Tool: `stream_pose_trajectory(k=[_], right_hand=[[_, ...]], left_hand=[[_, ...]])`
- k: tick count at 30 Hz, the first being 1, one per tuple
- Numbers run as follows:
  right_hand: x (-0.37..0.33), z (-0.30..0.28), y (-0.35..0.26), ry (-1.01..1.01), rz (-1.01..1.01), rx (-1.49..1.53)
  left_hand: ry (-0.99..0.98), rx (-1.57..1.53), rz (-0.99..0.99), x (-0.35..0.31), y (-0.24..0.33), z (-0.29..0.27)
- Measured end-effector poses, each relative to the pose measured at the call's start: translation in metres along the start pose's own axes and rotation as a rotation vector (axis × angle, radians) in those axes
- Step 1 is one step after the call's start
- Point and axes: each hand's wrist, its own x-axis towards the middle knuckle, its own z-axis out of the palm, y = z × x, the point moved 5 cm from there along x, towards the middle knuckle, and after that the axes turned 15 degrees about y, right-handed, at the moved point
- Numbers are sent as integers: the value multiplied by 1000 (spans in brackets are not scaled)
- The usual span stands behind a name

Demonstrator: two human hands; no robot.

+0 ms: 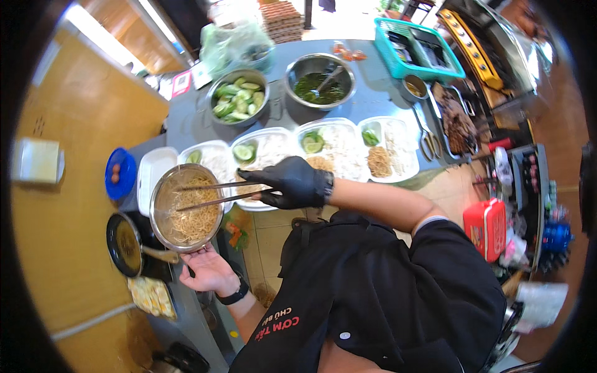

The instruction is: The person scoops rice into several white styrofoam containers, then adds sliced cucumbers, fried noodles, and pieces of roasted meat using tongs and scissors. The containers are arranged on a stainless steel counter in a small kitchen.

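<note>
My left hand (208,268), bare with a black wristband, holds up a round metal bowl (163,183) of thin yellow noodles (189,217) from below its near rim. My right hand (291,181), in a black glove, grips a pair of chopsticks (214,193) whose tips reach into the noodles. Just beyond the bowl lie several white foam meal boxes (345,149) in a row on the grey table, holding rice, cucumber slices and noodles.
A metal bowl of cucumber slices (238,96) and one of dark green sauce with a spoon (319,81) stand farther back. A black pan (126,244) sits at left, near a blue bowl (120,173). A teal basket (415,46), tongs (426,133) and grilled meat (459,121) are at right.
</note>
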Motion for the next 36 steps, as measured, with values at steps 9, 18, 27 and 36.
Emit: stream_pose_trajectory(k=[9, 18, 27, 36], right_hand=[[-145, -187, 32, 573, 482, -335], [-282, -266, 158, 845, 919, -41], [-350, -327, 245, 760, 974, 210], [-262, -352, 258, 598, 695, -40]], left_hand=[[-477, 296, -505, -95, -173, 126], [-659, 411, -554, -210, -371, 196], [-473, 448, -344, -229, -483, 210], [-309, 579, -432, -218, -522, 207]])
